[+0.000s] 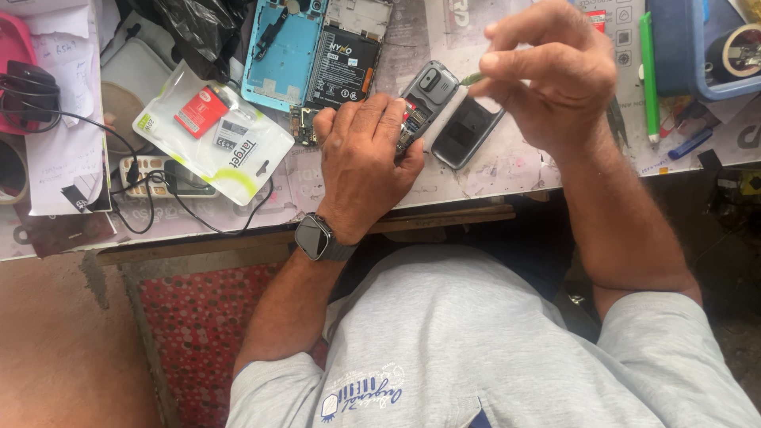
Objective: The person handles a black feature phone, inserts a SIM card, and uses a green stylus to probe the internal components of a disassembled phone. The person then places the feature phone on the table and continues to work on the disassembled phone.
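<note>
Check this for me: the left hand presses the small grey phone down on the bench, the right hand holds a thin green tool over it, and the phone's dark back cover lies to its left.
One detail is wrong. In the head view the dark back cover lies to the right of the small grey phone, not its left. The left hand does press the phone down, and the right hand holds the thin green tool.

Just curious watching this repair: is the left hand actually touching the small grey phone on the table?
Touching. The head view shows the left hand with its fingers wrapped over the small grey phone, covering its lower part with no gap.
</note>
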